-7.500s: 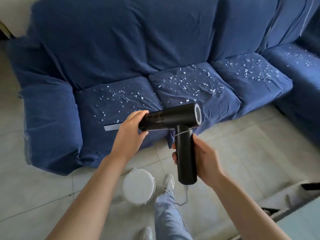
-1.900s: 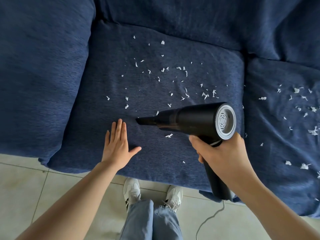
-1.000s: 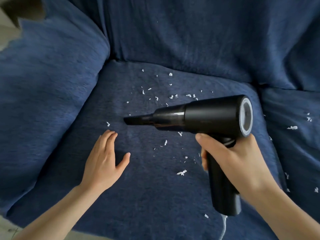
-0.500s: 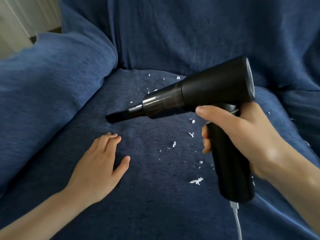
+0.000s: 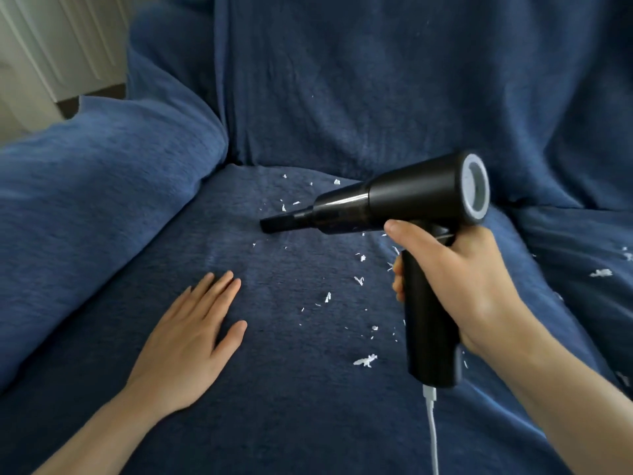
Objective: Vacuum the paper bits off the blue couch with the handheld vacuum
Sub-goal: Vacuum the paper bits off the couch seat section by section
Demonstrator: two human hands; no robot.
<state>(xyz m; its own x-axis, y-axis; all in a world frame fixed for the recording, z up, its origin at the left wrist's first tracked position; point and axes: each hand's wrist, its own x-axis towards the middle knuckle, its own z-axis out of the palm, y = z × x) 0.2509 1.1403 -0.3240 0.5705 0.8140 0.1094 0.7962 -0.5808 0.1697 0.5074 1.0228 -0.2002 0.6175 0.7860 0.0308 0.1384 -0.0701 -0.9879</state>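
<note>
- The couch (image 5: 342,97) fills nearly all I see: its backrest rises at 12 o'clock, an armrest (image 5: 96,186) bulges at 9 o'clock, and the seat cushion (image 5: 274,389) spreads under both my arms.
- The vacuum (image 5: 404,204) sits right of centre, its barrel lying across with the nozzle pointing toward 9 o'clock and tipped slightly down, its tip just above the cushion; I cannot tell if it touches the fabric.
- My right hand (image 5: 455,286) grips the vacuum's handle at 3 o'clock, fingers wrapped fully round it, thumb lying along the top just under the barrel.
- My left hand (image 5: 191,334) rests palm down on the cushion at 7 o'clock, fingers straight and close together, thumb spread aside, holding nothing.
- A white cord (image 5: 432,437) runs from the handle's base down to 6 o'clock.
- The paper bits (image 5: 365,361) lie scattered on the cushion between nozzle and handle, with a few near the backrest at 12 o'clock and more on the next cushion at 3 o'clock.
</note>
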